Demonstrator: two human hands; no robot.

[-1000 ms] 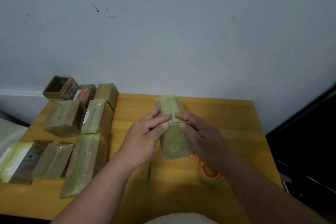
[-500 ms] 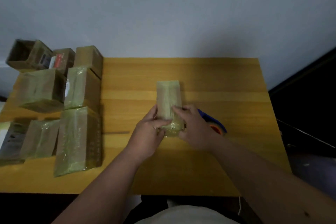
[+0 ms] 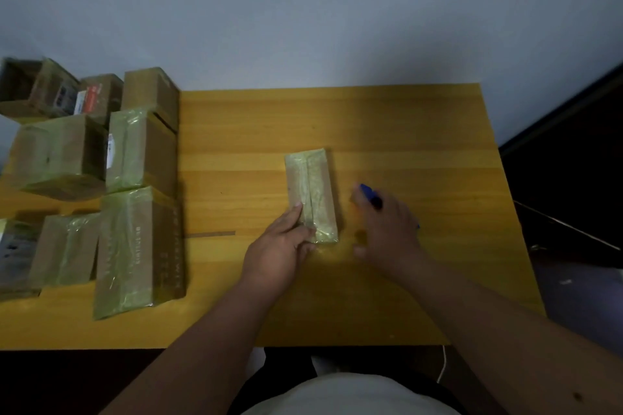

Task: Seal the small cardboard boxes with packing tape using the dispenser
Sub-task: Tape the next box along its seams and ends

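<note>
Yellow wooden desk (image 3: 404,131) against pale wall (image 3: 303,10), taped boxes (image 3: 141,246) at left, left hand (image 3: 279,246) fingers flat on box (image 3: 313,192), right hand (image 3: 387,229) blurred, grip unclear, over blue dispenser (image 3: 371,195)

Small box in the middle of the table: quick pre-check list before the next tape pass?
1. Small box flat on the table: ok.
2. Left hand steadies the box at its near left edge: ok.
3. Right hand is off the box, over the tape dispenser: ok.
4. Right hand's grip on the dispenser: cannot tell, the hand is blurred.
5. Tape already covers the box top: ok; sealed ends: cannot tell.
6. Stack of boxes at the table's left stands apart from the work spot: ok.
</note>
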